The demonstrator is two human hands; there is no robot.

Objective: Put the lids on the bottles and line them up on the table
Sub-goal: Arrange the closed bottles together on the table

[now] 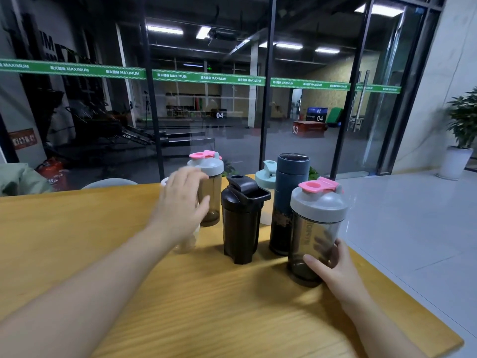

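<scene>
Wooden counter (77, 241) by a glass gym wall; capped bottles clustered at its far right.

Right hand (333, 264) wraps the low wall of the nearest grey-lidded shaker (316, 228), near the counter edge. Left hand (183, 200) spread open, empty, beside the far grey-lidded shaker (209, 192) and a pale bottle (188, 241) mostly hidden behind it. Likely light, stiff, slick plastic; grip mid-body. Black shaker (241, 220), blue flask (286, 202), mint-lidded bottle (265, 177) crowd between.

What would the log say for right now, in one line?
right hand: gripping grey-lidded bottle | left hand: open, by a clear bottle | black bottle: upright, lidded | table: bottles clustered
</scene>
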